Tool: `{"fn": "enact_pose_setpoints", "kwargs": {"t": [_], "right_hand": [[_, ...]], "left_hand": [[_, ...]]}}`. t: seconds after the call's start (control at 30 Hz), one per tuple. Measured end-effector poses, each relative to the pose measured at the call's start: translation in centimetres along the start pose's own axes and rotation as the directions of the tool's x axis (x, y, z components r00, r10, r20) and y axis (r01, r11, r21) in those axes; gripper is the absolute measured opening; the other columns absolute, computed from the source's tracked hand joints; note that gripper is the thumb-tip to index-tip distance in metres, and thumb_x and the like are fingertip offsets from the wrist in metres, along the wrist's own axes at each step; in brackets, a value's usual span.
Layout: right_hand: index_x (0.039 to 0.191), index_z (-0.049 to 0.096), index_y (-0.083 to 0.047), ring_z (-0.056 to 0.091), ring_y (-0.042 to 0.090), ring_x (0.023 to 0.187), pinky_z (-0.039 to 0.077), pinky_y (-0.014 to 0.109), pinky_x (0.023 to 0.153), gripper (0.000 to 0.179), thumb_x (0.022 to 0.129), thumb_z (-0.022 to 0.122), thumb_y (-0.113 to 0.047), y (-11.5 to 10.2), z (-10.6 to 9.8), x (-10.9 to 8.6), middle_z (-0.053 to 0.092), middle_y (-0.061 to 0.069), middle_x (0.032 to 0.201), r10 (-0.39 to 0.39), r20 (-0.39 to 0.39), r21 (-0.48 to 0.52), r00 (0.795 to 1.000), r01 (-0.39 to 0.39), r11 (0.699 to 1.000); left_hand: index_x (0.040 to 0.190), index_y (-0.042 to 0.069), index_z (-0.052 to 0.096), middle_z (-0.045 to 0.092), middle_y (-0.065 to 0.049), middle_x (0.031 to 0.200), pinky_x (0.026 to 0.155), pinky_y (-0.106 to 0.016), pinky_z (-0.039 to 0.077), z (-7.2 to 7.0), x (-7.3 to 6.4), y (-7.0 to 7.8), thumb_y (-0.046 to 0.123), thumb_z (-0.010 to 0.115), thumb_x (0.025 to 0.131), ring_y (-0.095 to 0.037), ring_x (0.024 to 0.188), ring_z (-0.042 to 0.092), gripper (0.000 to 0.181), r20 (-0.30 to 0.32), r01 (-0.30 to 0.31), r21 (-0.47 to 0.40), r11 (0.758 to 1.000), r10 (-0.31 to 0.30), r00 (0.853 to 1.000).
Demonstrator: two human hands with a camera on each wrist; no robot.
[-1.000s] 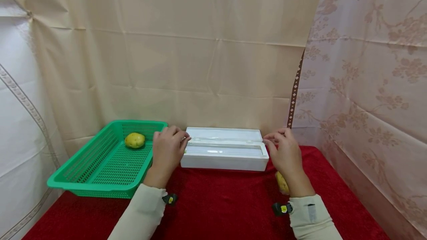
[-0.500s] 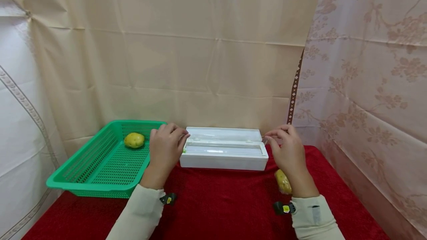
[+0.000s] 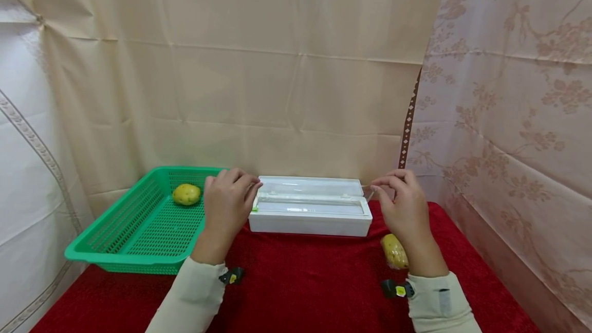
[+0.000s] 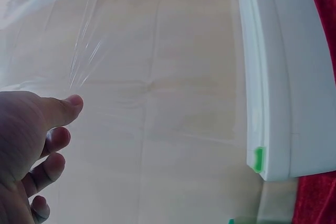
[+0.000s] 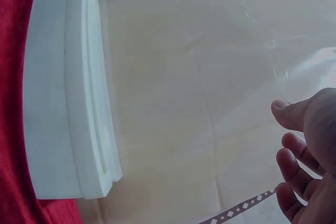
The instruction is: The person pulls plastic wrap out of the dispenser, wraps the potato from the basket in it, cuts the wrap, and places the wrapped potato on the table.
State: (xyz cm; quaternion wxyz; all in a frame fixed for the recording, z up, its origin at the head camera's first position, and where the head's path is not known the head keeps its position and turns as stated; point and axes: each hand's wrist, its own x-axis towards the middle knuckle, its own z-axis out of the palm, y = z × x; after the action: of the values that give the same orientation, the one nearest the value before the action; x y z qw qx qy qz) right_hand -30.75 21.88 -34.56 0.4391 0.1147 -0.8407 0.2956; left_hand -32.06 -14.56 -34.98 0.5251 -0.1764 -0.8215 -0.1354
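Note:
My left hand [image 3: 228, 204] pinches a corner of clear cling film [image 4: 86, 59] between thumb and fingers; creases fan out from the pinch in the left wrist view. At the other end, my right hand [image 3: 409, 212] pinches the film's opposite edge, thumb against forefinger. Between the hands lies a white cling film dispenser box [image 3: 310, 225] with its lid raised at the back. The film spans above it and is hard to see in the head view. A green slider [image 4: 259, 159] sits at the box's left end. Beneath my right wrist lies a potato [image 3: 394, 252] wrapped in film.
A green plastic basket [image 3: 125, 260] stands to the left, partly behind my left hand. It holds one potato [image 3: 186, 195]. Red cloth [image 3: 305, 287] covers the table, and a beige curtain [image 3: 296, 91] hangs close behind the box.
Both hands have risen slightly and drawn a little farther apart with the film. More of the wrapped potato shows by the right wrist. The box has stayed almost in place.

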Motion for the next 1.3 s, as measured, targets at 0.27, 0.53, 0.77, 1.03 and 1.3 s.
{"fn": "enact_pose_setpoints", "kwargs": {"t": [0.27,0.53,0.77,1.03,1.3], "right_hand": [[0.094,0.078,-0.006,0.06,0.031,0.103,0.04,0.038,0.077,0.006,0.089,0.079,-0.003,-0.8,-0.8,0.2,0.061,0.013,0.108,-0.012,-0.015,0.034,1.0,0.013,0.999],[0.093,0.078,-0.005,0.059,0.029,0.104,0.039,0.037,0.082,0.006,0.089,0.08,-0.003,-1.0,-1.4,0.5,0.061,0.013,0.109,-0.041,-0.042,0.056,0.998,0.043,0.997],[0.093,0.078,-0.004,0.059,0.029,0.103,0.04,0.036,0.085,0.007,0.087,0.081,-0.002,-1.4,-2.0,0.7,0.062,0.014,0.109,-0.069,-0.072,0.07,0.995,0.074,0.995],[0.093,0.078,-0.004,0.059,0.028,0.103,0.038,0.032,0.078,0.007,0.086,0.081,-0.002,-2.1,-2.9,0.7,0.062,0.015,0.109,-0.075,-0.088,0.073,0.993,0.082,0.994],[0.094,0.078,-0.004,0.059,0.029,0.108,0.038,0.032,0.087,0.01,0.085,0.082,-0.001,-2.6,-3.6,0.7,0.062,0.016,0.111,-0.088,-0.104,0.092,0.991,0.097,0.991]], "left_hand": [[0.092,0.015,0.079,0.069,-0.003,0.086,0.064,-0.044,0.037,-0.9,0.5,0.5,0.028,0.077,0.094,-0.026,0.075,0.06,0.013,-0.025,-0.01,-0.011,1.0,0.01,1.0],[0.092,0.016,0.08,0.07,-0.004,0.087,0.065,-0.045,0.038,-1.8,0.9,0.9,0.029,0.074,0.097,-0.027,0.078,0.062,0.015,-0.035,-0.012,-0.019,1.0,0.012,0.999],[0.093,0.015,0.08,0.07,-0.004,0.087,0.066,-0.045,0.036,-2.3,1.1,1.0,0.029,0.076,0.095,-0.026,0.08,0.063,0.016,-0.06,-0.015,-0.029,0.999,0.013,0.998],[0.093,0.014,0.081,0.071,-0.006,0.088,0.067,-0.045,0.038,-3.1,1.4,1.3,0.028,0.078,0.093,-0.026,0.082,0.064,0.014,-0.067,-0.016,-0.026,1.0,0.014,0.998],[0.096,0.015,0.081,0.072,-0.006,0.09,0.068,-0.045,0.037,-4.0,1.6,1.7,0.031,0.072,0.098,-0.027,0.084,0.065,0.019,-0.06,-0.012,-0.029,1.0,0.01,0.998]]}}
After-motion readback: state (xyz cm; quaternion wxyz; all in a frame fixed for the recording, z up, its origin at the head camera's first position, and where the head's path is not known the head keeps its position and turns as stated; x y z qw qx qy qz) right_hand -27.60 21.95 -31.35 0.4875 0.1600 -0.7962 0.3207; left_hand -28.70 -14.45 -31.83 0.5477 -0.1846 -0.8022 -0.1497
